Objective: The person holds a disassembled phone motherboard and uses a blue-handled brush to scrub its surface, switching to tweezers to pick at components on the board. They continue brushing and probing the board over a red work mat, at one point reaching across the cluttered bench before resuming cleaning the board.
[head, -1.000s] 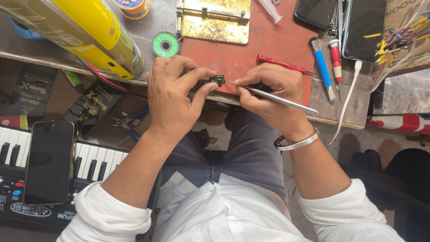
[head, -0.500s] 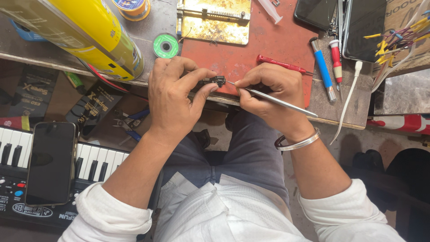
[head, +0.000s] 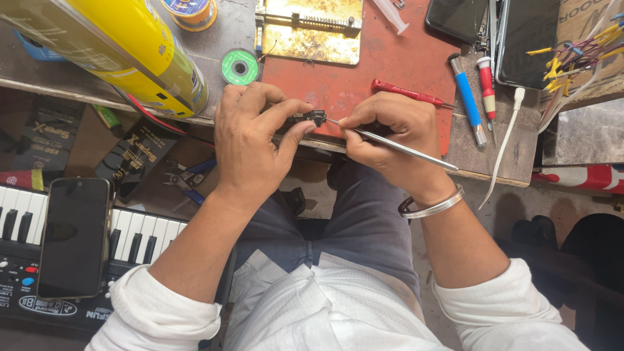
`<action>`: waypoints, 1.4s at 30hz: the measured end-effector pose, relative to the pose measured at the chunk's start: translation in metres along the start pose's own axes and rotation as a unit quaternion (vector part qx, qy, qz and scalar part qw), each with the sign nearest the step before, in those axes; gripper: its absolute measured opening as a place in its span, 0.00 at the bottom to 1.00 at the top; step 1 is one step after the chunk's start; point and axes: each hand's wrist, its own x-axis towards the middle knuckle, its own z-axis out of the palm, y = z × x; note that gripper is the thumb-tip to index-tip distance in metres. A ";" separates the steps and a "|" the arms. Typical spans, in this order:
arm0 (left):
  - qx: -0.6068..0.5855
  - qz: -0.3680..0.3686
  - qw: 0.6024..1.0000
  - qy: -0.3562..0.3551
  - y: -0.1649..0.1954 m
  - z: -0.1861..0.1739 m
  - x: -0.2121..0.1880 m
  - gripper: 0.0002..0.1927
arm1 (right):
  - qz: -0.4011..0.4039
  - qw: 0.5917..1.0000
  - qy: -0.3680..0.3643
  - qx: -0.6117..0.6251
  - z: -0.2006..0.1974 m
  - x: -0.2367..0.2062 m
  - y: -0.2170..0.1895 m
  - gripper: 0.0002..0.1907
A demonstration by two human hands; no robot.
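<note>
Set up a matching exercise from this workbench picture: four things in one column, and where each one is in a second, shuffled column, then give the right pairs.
Things
1. small black part
2. thin metal tool
3. phone
4. green solder spool

Places
A. lying on the keyboard keys
B. on the bench beside the yellow can
C. pinched in the left hand
D. gripped in the right hand, tip at the part

Pairs: 1-C, 2-D, 3-A, 4-B
</note>
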 end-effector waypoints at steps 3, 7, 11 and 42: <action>0.002 -0.004 1.000 -0.002 0.000 0.000 0.000 0.10 | -0.009 1.000 0.010 -0.007 0.001 0.001 0.001 0.06; -0.003 -0.003 1.000 0.000 -0.001 0.000 0.000 0.10 | -0.008 1.000 0.012 -0.004 0.002 0.000 0.001 0.06; -0.001 0.000 1.000 -0.001 -0.001 0.000 0.000 0.10 | -0.008 1.000 0.012 0.001 0.001 0.000 0.002 0.06; -0.004 0.004 1.000 0.006 -0.001 0.000 0.000 0.09 | 0.008 1.000 0.018 0.021 0.001 0.001 0.005 0.04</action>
